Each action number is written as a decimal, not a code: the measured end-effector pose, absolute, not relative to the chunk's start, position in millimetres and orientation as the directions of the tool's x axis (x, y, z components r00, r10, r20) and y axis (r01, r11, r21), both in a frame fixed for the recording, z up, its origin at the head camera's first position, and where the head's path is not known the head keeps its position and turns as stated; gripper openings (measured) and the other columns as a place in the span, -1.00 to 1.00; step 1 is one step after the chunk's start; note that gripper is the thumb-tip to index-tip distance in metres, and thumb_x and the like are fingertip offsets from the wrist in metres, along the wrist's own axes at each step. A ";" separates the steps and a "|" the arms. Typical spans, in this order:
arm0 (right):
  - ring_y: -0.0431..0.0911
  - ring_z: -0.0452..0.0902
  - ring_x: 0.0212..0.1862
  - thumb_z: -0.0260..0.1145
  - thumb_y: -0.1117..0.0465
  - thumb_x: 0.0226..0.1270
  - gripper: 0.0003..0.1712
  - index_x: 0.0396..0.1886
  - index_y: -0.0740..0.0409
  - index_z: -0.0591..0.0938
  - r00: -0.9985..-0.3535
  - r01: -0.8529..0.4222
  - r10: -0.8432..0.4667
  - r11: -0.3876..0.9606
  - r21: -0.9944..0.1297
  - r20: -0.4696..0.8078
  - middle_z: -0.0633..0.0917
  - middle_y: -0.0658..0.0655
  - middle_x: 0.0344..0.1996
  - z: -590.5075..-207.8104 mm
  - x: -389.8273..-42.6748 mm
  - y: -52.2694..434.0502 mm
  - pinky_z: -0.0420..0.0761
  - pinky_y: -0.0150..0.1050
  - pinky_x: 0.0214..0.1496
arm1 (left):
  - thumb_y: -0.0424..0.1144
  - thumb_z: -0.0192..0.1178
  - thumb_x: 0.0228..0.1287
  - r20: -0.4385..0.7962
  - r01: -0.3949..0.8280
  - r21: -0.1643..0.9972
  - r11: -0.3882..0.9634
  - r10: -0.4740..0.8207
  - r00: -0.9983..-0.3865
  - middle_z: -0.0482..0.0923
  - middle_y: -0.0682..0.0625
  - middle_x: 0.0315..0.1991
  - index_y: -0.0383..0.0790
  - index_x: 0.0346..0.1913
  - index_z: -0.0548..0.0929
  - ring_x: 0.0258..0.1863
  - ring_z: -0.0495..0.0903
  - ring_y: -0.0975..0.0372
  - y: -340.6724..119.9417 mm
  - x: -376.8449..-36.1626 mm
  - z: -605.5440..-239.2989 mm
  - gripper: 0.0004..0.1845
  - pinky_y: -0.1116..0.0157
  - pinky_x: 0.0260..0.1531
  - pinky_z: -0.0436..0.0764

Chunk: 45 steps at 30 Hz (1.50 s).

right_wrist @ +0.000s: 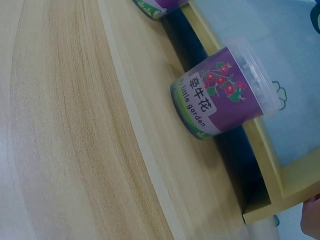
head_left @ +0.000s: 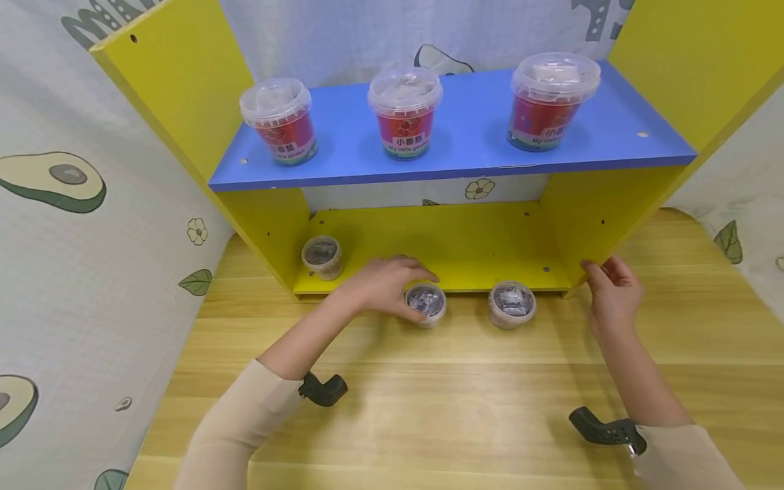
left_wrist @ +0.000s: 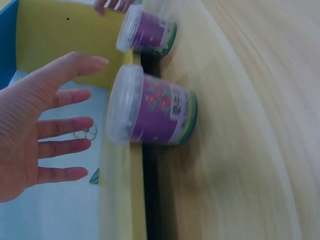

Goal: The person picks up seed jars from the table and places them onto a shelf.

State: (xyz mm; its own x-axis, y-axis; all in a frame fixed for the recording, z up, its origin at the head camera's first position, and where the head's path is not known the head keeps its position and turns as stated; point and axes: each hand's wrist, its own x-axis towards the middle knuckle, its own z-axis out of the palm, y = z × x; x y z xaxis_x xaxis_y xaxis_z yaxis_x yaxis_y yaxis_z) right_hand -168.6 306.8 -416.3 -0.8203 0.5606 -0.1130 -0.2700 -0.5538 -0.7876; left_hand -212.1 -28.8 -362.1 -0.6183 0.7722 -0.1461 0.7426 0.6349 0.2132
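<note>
My left hand [head_left: 392, 286] reaches over a purple plastic cup [left_wrist: 162, 107] with a clear lid, its thumb and fingers spread around the lid in the head view. In the left wrist view the fingers are straight and stand a little off the lid. That cup stands on the wooden table against the front edge of the yellow lower shelf [head_left: 429, 238]. A second purple cup [right_wrist: 215, 95] with a printed flower label stands to its right. My right hand [head_left: 614, 292] holds the front edge of the right yellow side panel [head_left: 588, 224] with curled fingers.
Three red-labelled cups stand in a row on the blue upper shelf [head_left: 453, 150]: left cup [head_left: 278, 122], middle cup [head_left: 405, 112], right cup [head_left: 551, 102]. A smaller-looking lidded cup [head_left: 322, 257] sits at the lower shelf's left end. Printed white cloth [head_left: 141, 224] hangs behind and beside.
</note>
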 end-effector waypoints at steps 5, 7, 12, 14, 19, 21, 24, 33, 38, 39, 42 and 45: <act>-0.17 0.55 -0.27 0.22 0.66 0.01 -0.64 -0.21 0.33 0.69 -0.822 -0.262 0.558 -0.552 -0.792 -0.116 0.65 0.09 -0.35 -416.4 -168.1 306.8 0.59 -0.45 -0.30 | 0.17 0.30 -0.04 -0.184 0.739 0.263 0.620 0.784 -0.592 0.35 0.07 0.24 0.09 0.25 0.43 0.24 0.31 0.12 -16.1 -212.9 -369.4 -0.28 0.14 -0.04 0.51; -0.18 0.55 -0.29 0.23 0.66 0.00 -0.65 -0.23 0.32 0.69 -0.820 -0.258 0.560 -0.546 -0.797 -0.118 0.65 0.09 -0.36 -416.7 -168.1 307.0 0.59 -0.45 -0.31 | 0.14 0.30 -0.04 -0.190 0.737 0.267 0.621 0.784 -0.591 0.36 0.08 0.23 0.09 0.24 0.43 0.23 0.32 0.14 -12.4 -213.4 -372.4 -0.31 0.18 -0.06 0.51; -0.18 0.55 -0.29 0.24 0.64 0.01 -0.67 -0.24 0.32 0.69 -0.824 -0.247 0.553 -0.540 -0.805 -0.118 0.65 0.09 -0.36 -417.5 -168.1 307.8 0.58 -0.45 -0.31 | 0.10 0.30 -0.02 -0.206 0.732 0.258 0.630 0.776 -0.596 0.41 0.07 0.17 0.06 0.22 0.46 0.09 0.41 0.21 -6.1 -214.1 -380.2 -0.34 0.28 -0.15 0.53; -0.17 0.55 -0.27 0.24 0.64 0.01 -0.67 -0.23 0.32 0.69 -0.827 -0.248 0.550 -0.541 -0.804 -0.115 0.65 0.09 -0.34 -417.6 -168.6 307.8 0.59 -0.45 -0.29 | 0.09 0.30 -0.01 -0.207 0.730 0.249 0.636 0.772 -0.601 0.42 0.06 0.16 0.04 0.22 0.46 0.03 0.43 0.22 -4.4 -213.9 -383.5 -0.34 0.30 -0.19 0.53; -0.16 0.54 -0.26 0.23 0.67 -0.01 -0.65 -0.23 0.33 0.69 -0.820 -0.261 0.559 -0.555 -0.790 -0.122 0.64 0.10 -0.35 -416.6 -171.3 306.4 0.59 -0.44 -0.29 | 0.09 0.30 -0.03 -0.196 0.722 0.220 0.656 0.755 -0.626 0.43 0.06 0.14 0.02 0.20 0.48 -0.01 0.43 0.24 -1.9 -212.4 -388.6 -0.35 0.32 -0.24 0.54; -0.16 0.54 -0.29 0.23 0.68 -0.03 -0.66 -0.27 0.34 0.69 -0.811 -0.271 0.571 -0.560 -0.783 -0.128 0.65 0.11 -0.39 -416.2 -172.3 305.9 0.59 -0.44 -0.32 | 0.09 0.30 -0.03 -0.191 0.723 0.211 0.658 0.753 -0.630 0.44 0.06 0.13 0.02 0.20 0.48 -0.02 0.44 0.24 -1.0 -211.8 -389.1 -0.35 0.32 -0.25 0.54; -0.15 0.55 -0.33 0.21 0.71 -0.05 -0.67 -0.32 0.35 0.69 -0.797 -0.287 0.589 -0.563 -0.775 -0.132 0.66 0.12 -0.44 -416.3 -173.4 305.5 0.59 -0.42 -0.37 | 0.10 0.31 -0.02 -0.186 0.727 0.200 0.656 0.754 -0.630 0.45 0.06 0.10 0.03 0.19 0.49 -0.03 0.45 0.24 -0.2 -211.1 -389.7 -0.36 0.32 -0.27 0.54; -0.14 0.56 -0.31 0.24 0.70 -0.06 -0.67 -0.28 0.39 0.68 -0.801 -0.302 0.589 -0.549 -0.779 -0.105 0.67 0.13 -0.42 -429.8 -178.7 313.1 0.60 -0.41 -0.34 | 0.10 0.30 -0.02 -0.174 0.729 0.190 0.657 0.754 -0.634 0.48 0.07 0.06 0.05 0.18 0.50 -0.07 0.46 0.25 0.1 -209.3 -391.5 -0.37 0.34 -0.30 0.53; -0.15 0.56 -0.31 0.21 0.71 -0.05 -0.66 -0.31 0.36 0.69 -0.801 -0.287 0.584 -0.570 -0.770 -0.134 0.66 0.12 -0.43 -418.3 -173.4 306.1 0.60 -0.41 -0.34 | 0.09 0.30 -0.02 -0.173 0.727 0.196 0.658 0.753 -0.635 0.48 0.06 0.06 0.03 0.18 0.50 -0.08 0.46 0.25 0.5 -208.8 -390.2 -0.38 0.35 -0.30 0.53; -0.15 0.56 -0.31 0.21 0.71 -0.05 -0.66 -0.31 0.36 0.69 -0.803 -0.289 0.582 -0.570 -0.769 -0.130 0.66 0.13 -0.42 -418.2 -173.3 306.0 0.60 -0.42 -0.34 | 0.08 0.31 -0.02 -0.174 0.725 0.200 0.659 0.753 -0.635 0.48 0.06 0.06 0.03 0.18 0.50 -0.08 0.46 0.24 0.6 -208.6 -389.8 -0.38 0.35 -0.30 0.53; -0.15 0.56 -0.30 0.19 0.71 -0.03 -0.65 -0.30 0.36 0.69 -0.809 -0.297 0.577 -0.567 -0.769 -0.113 0.66 0.12 -0.41 -418.2 -172.7 306.3 0.60 -0.42 -0.32 | 0.07 0.31 -0.01 -0.177 0.724 0.208 0.657 0.753 -0.633 0.48 0.05 0.07 0.01 0.17 0.50 -0.09 0.46 0.24 1.2 -208.5 -389.3 -0.38 0.36 -0.29 0.53; -0.15 0.57 -0.30 0.18 0.71 -0.02 -0.65 -0.29 0.36 0.69 -0.811 -0.304 0.576 -0.565 -0.767 -0.103 0.66 0.12 -0.41 -418.5 -172.2 306.2 0.60 -0.43 -0.31 | 0.06 0.31 -0.01 -0.180 0.725 0.214 0.655 0.756 -0.630 0.49 0.04 0.06 -0.01 0.18 0.50 -0.10 0.46 0.24 1.9 -208.7 -388.9 -0.38 0.36 -0.29 0.53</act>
